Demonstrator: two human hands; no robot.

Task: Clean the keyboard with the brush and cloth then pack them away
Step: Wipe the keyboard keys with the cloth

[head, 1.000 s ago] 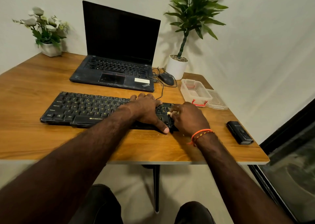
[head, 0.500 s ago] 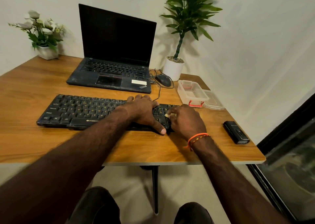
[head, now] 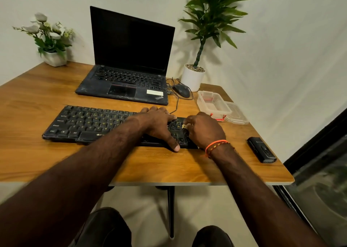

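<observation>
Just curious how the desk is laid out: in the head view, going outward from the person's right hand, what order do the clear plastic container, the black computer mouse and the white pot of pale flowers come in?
From the right hand:
1. Clear plastic container, just beyond it, slightly right.
2. Black computer mouse, farther back, beside the laptop.
3. White pot of pale flowers, far left back corner.

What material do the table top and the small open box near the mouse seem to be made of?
Table top: looks like wood or a wood-look laminate, smooth with a soft sheen; grain streaks show, and a thin pale edge. Box: probably clear plastic; the table shows through its walls, and it has red clips.
</observation>
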